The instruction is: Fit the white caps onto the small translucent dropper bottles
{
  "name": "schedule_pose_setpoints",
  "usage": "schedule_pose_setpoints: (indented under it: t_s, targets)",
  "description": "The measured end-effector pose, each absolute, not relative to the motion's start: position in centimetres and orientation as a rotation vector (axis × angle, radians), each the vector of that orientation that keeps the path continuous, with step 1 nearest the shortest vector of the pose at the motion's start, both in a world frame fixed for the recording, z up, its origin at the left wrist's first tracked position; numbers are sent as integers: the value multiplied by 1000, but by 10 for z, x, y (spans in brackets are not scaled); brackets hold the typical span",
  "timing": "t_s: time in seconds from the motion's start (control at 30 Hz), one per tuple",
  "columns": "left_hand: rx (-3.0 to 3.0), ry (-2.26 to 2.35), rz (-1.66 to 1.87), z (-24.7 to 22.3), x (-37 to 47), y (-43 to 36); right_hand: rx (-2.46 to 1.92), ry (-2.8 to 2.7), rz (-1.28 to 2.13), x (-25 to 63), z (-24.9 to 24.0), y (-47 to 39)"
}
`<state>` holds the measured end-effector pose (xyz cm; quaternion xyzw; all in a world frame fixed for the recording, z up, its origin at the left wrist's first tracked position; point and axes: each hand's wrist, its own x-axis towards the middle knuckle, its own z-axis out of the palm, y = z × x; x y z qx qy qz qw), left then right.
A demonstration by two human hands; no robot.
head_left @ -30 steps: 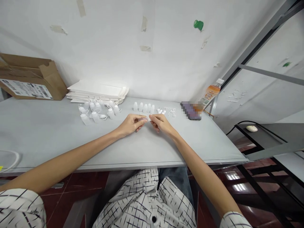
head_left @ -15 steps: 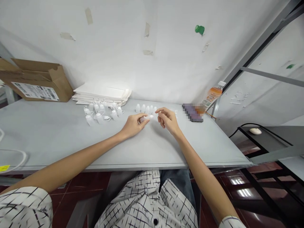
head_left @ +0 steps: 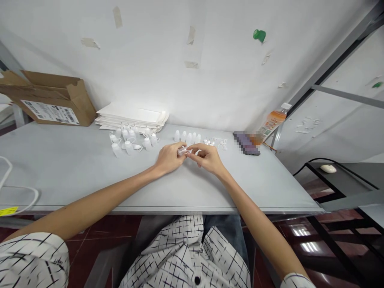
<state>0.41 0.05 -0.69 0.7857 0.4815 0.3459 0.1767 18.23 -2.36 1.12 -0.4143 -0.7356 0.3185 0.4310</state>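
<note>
My left hand point(head_left: 169, 158) is closed around a small translucent plastic bottle point(head_left: 182, 151), which lies tilted with its top toward the right. My right hand point(head_left: 207, 158) pinches at the top end of that bottle; its fingertips cover the tip. Just behind my hands, several small white bottles point(head_left: 189, 138) stand in a group. Small white loose parts point(head_left: 222, 144) lie to their right, too small to name. To the left stand several more little bottles point(head_left: 129, 147) with thin straps and pointed caps, one or more lying down.
A cardboard box point(head_left: 51, 100) stands at the back left beside a stack of white paper sheets or envelopes point(head_left: 132, 116). At the right lie a blurred phone-like object point(head_left: 246, 143) and a leaning drink bottle point(head_left: 271, 122). A white cable point(head_left: 33, 196) crosses the left table edge.
My right hand has moved left and down onto the bottle's top, its fingers closing there. My left hand still holds the bottle. The view has shifted slightly.
</note>
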Motion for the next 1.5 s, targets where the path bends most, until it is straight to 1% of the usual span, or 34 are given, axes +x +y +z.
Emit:
schedule_pose_setpoints:
  t_s: [0.1,0.2,0.47,0.7,1.03,1.27,1.5]
  targets:
    - [2259,1367,965,-6,5,-1,-1044,-1886,717,180,10,-24]
    - [2247,1337,982,-5,4,-2,-1068,-1851,716,180,12,-24]
    - [2218,1171,1039,-3,3,-3,-1017,-1683,904,185,18,-24]
    - [2147,1070,995,-2,4,-5,-994,-1557,1058,184,22,-23]
    - [2165,1064,930,0,5,-10,-975,-1388,1146,185,25,-22]
    - [2210,1083,995,-2,3,-10,-964,-1355,1144,185,23,-20]
    - [2210,1118,979,-4,3,-9,-919,-1398,1148,186,20,-19]
